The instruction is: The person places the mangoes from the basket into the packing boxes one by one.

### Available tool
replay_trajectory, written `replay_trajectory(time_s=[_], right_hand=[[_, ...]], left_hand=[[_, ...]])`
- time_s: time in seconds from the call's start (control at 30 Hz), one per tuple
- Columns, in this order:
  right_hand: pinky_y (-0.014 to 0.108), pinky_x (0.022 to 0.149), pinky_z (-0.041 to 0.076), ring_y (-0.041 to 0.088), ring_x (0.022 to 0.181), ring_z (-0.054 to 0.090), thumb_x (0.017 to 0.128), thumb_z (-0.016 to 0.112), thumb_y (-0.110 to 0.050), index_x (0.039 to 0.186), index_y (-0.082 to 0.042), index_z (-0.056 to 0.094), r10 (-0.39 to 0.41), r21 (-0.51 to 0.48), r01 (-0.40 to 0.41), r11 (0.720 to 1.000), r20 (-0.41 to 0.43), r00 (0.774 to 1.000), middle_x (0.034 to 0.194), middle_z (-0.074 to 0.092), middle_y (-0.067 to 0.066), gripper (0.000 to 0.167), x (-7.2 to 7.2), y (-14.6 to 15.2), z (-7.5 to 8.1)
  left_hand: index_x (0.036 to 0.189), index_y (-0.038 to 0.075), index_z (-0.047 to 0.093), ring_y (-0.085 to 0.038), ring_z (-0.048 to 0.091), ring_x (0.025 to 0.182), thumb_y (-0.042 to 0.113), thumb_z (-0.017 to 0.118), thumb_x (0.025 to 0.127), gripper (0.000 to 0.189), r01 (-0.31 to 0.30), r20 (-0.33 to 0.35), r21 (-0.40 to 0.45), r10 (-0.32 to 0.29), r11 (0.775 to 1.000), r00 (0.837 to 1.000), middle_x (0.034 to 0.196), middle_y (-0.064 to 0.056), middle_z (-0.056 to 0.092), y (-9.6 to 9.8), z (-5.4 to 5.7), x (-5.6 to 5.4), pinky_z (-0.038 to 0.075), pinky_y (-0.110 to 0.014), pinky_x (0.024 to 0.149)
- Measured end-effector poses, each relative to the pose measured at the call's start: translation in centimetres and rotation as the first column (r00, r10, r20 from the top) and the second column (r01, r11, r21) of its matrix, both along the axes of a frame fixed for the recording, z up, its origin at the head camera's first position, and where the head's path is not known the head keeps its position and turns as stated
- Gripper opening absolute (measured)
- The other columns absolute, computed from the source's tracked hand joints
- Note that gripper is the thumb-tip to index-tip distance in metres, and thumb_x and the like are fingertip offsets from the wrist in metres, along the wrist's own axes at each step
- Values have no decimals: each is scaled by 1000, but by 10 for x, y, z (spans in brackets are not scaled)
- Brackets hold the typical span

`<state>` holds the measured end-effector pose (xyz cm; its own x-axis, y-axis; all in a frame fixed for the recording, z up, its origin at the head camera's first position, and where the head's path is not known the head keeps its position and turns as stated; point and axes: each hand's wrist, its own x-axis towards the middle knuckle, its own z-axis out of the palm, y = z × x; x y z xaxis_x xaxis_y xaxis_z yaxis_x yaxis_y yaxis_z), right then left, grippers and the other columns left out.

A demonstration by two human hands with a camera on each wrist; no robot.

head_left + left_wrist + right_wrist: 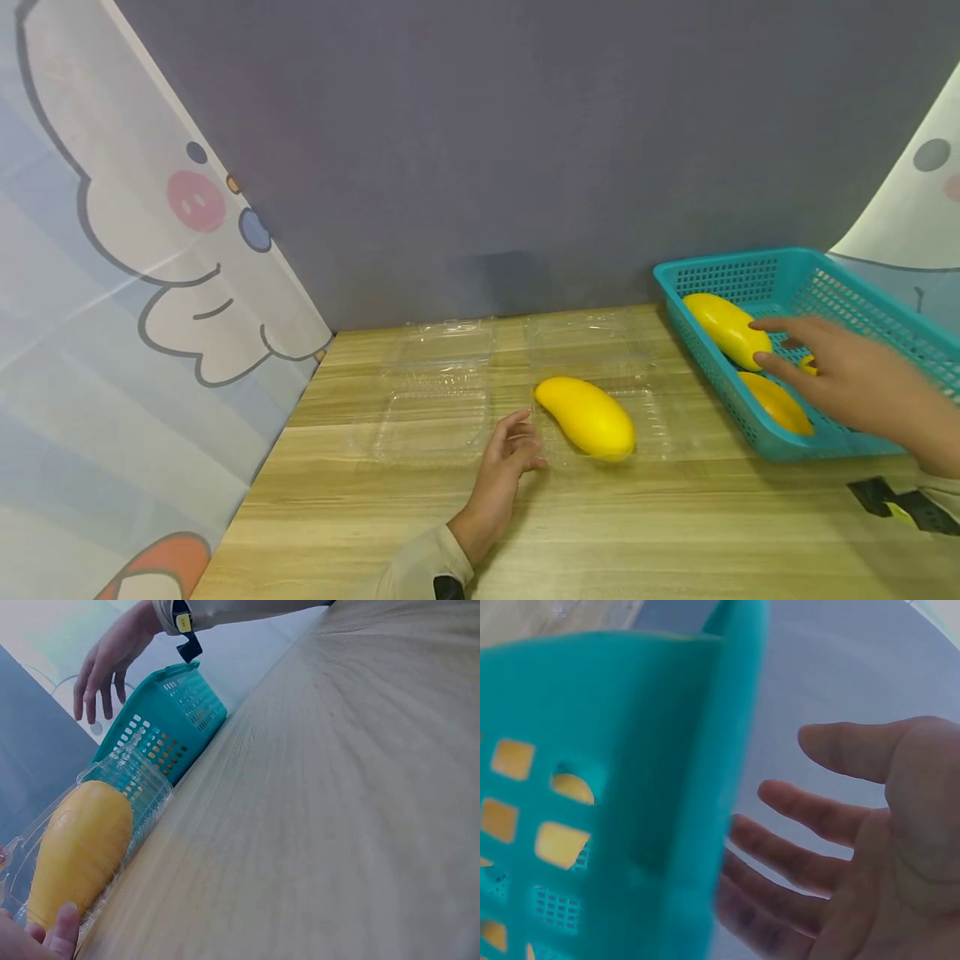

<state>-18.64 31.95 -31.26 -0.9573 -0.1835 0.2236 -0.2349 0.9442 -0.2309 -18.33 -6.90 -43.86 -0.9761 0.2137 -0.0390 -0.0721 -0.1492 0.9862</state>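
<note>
A yellow mango [587, 417] lies in the right-hand clear plastic clamshell box [656, 417], whose lid is folded back flat. My left hand [506, 467], fingers loosely bent, is at the near left edge of that box, beside the mango. In the left wrist view, its fingertips [66, 922] overlap the lower end of the mango. My right hand [862, 375] hangs over the teal basket [772, 450], fingers spread and holding nothing. Under and beside it in the basket are a bright yellow mango [726, 327] and a more orange mango [776, 406]; the hand partly hides another yellow piece.
A second clear clamshell box [438, 417], lid laid back, sits left of the first on the wooden table [637, 533]. A grey panel [487, 167] stands behind the table, with a cartoon-printed sheet [112, 417] along the left side.
</note>
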Motion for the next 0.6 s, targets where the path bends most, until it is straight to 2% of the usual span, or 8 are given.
replay_trajectory(time_s=[0.23, 0.43, 0.6], right_hand=[[53, 63, 52, 45, 102, 62, 100, 58, -40, 141, -2, 48, -3, 61, 0, 998, 47, 999, 132, 53, 36, 57, -5, 6, -7], [45, 56, 51, 39, 91, 66, 98, 56, -51, 141, 0, 46, -51, 114, 32, 993, 161, 986, 128, 53, 38, 68, -9, 13, -10], [47, 58, 51, 41, 91, 66, 98, 55, -52, 140, 2, 45, -53, 125, 29, 992, 193, 980, 126, 55, 39, 70, -13, 20, -16]], left_hand=[[147, 9, 38, -17, 49, 111, 16, 55, 100, 50, -1, -6, -5, 1, 1000, 1000, 137, -18, 39, 0, 0, 0, 52, -32, 95], [147, 8, 38, -16, 50, 110, 15, 56, 100, 51, -7, -2, -12, 7, 1000, 1000, 136, -18, 40, 0, 0, 0, 52, -32, 94], [147, 9, 38, -17, 51, 109, 15, 56, 100, 51, -10, -1, -17, 10, 1000, 1000, 136, -18, 41, 0, 1, 0, 51, -32, 94]])
